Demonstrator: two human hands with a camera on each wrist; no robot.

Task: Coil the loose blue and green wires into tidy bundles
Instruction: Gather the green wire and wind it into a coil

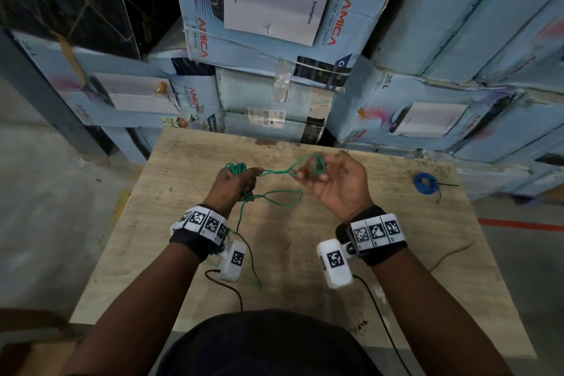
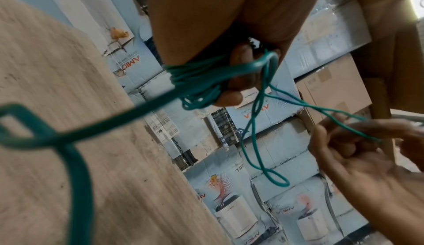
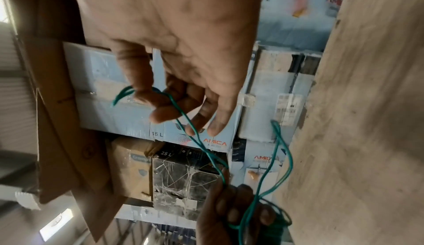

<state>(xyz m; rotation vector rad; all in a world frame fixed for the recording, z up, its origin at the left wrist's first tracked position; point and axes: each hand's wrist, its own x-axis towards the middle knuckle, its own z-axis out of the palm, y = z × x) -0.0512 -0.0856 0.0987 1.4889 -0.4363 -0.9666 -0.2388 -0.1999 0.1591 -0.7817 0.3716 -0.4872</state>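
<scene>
My left hand (image 1: 235,181) grips a part-wound bundle of green wire (image 1: 237,168), seen close in the left wrist view (image 2: 195,80). A doubled strand of the green wire runs right to my right hand (image 1: 329,180), whose thumb and forefinger pinch it (image 3: 160,96). A slack loop (image 1: 280,197) sags between the hands, and a loose tail (image 1: 247,253) trails down past my left wrist over the table. The blue wire (image 1: 425,183) lies coiled at the table's far right, untouched.
The wooden table (image 1: 305,284) carries both wires. Stacked blue cardboard boxes (image 1: 274,24) stand right behind its far edge. Black camera cables (image 1: 378,314) run from my wrists toward my body. A thin cord (image 1: 448,256) lies at the right edge.
</scene>
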